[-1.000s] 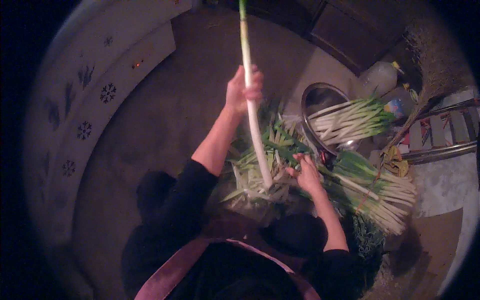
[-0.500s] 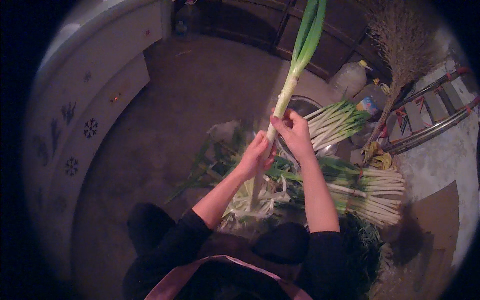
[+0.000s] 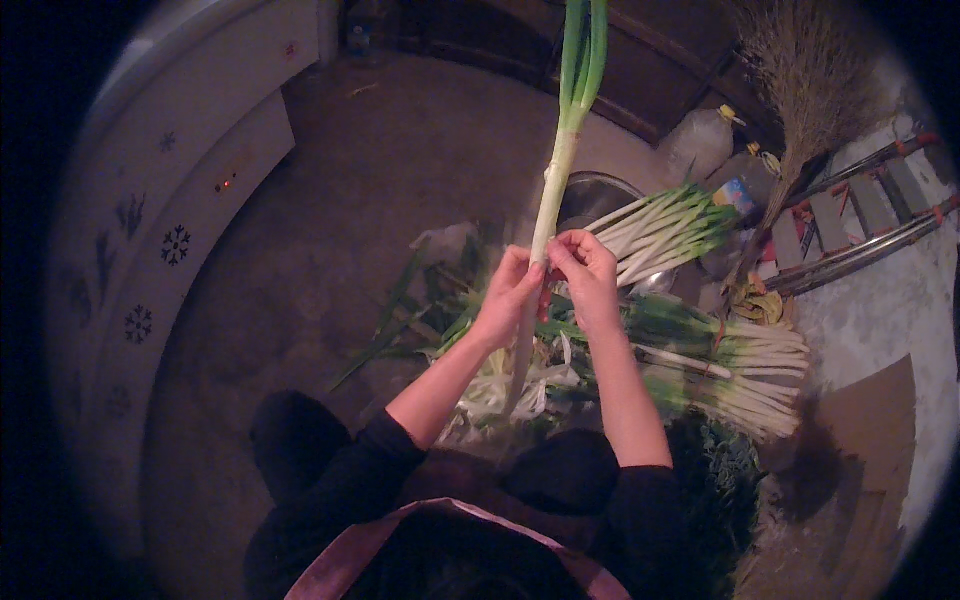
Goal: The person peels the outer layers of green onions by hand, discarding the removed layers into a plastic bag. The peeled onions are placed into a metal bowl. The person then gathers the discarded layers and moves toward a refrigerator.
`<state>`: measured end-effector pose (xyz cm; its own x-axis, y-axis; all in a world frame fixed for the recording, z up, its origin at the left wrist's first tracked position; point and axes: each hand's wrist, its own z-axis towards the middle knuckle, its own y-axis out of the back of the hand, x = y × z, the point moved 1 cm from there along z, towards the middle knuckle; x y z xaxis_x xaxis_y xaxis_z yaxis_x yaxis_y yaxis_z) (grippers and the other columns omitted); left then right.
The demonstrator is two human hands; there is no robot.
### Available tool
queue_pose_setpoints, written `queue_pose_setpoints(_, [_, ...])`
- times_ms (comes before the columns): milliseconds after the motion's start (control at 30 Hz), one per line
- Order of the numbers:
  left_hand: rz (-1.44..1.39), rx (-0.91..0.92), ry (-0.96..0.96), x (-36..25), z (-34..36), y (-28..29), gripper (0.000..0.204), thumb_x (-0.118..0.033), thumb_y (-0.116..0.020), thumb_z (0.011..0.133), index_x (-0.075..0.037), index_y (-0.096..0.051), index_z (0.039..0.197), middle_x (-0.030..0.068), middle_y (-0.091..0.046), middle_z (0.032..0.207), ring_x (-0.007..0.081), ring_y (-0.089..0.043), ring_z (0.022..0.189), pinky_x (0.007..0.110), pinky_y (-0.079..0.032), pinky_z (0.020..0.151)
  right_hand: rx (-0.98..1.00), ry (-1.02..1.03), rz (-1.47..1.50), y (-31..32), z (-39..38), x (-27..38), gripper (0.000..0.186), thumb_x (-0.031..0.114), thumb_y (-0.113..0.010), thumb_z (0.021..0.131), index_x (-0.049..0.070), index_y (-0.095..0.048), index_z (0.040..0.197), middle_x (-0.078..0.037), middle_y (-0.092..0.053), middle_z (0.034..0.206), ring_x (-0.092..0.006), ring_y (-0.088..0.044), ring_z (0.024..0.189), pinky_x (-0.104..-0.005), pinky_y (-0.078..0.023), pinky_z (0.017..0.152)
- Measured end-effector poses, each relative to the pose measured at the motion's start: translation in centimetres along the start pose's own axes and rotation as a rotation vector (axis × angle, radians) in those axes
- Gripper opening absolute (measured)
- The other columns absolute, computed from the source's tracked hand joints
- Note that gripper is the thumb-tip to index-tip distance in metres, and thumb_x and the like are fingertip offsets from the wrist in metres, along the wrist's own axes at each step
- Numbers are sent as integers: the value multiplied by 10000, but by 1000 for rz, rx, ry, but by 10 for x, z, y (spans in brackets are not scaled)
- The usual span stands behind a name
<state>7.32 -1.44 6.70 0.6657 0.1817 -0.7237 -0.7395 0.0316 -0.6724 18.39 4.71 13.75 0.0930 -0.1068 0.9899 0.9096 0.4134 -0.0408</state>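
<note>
A long green onion [image 3: 552, 185] stands upright in front of me, green leaves at the top, white shaft downward. My left hand [image 3: 505, 300] is wrapped round its lower shaft. My right hand [image 3: 585, 272] pinches at the shaft just beside the left. Loose leaves and pale trimmings [image 3: 455, 400] lie beneath my hands. Behind the right hand, a bunch of white-stemmed onions [image 3: 670, 235] rests over a metal bowl [image 3: 601, 185]. Tied bunches of green onions [image 3: 750, 365] lie to the right.
A white cabinet with snowflake decals [image 3: 160, 250] curves along the left. At the back right are dark cupboards [image 3: 640, 60], plastic jugs [image 3: 700, 145], a twig broom [image 3: 785, 80] and a metal ladder-like rack [image 3: 840, 230]. Cardboard [image 3: 865, 450] lies on the lower right floor.
My right hand rose from the pile onto the held onion, beside my left, which came lower. Since half a second ago the onion has shifted slightly left and both hands are closer together.
</note>
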Motion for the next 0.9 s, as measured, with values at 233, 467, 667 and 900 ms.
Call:
queue_pose_setpoints(233, [136,-28,-43,7,0,5,288,-307,-629,1016,-118,-440,1124,29,-597,969,111,-575,703,303,-539,595,35,-92,12,14,-1,-13,165,219,-585,1035,57,-614,1039,-6,-619,911,-94,-593,802,-272,-527,700])
queue_pose_setpoints(467, [158,-38,-59,12,-1,12,283,-257,-641,1009,-104,-432,1123,30,-569,920,110,-567,666,298,-526,575,-18,-83,23,17,0,-9,236,278,-662,1001,53,-639,1067,-11,-647,937,-73,-597,792,-249,-512,667])
queue_pose_setpoints(667, [144,-5,-64,12,-2,10,276,-260,-646,1006,-96,-443,1096,33,-568,898,114,-572,659,298,-520,560,63,-70,52,13,-2,-14,199,202,-752,935,21,-674,955,-9,-659,830,-73,-603,737,-245,-507,628])
queue_pose_setpoints(900, [338,-110,-63,10,-3,11,255,-232,-639,1014,-67,-453,1071,55,-591,894,103,-589,629,286,-520,514,12,-20,-285,17,3,-15,159,177,-734,938,53,-642,898,0,-645,808,-60,-574,701,-233,-486,606])
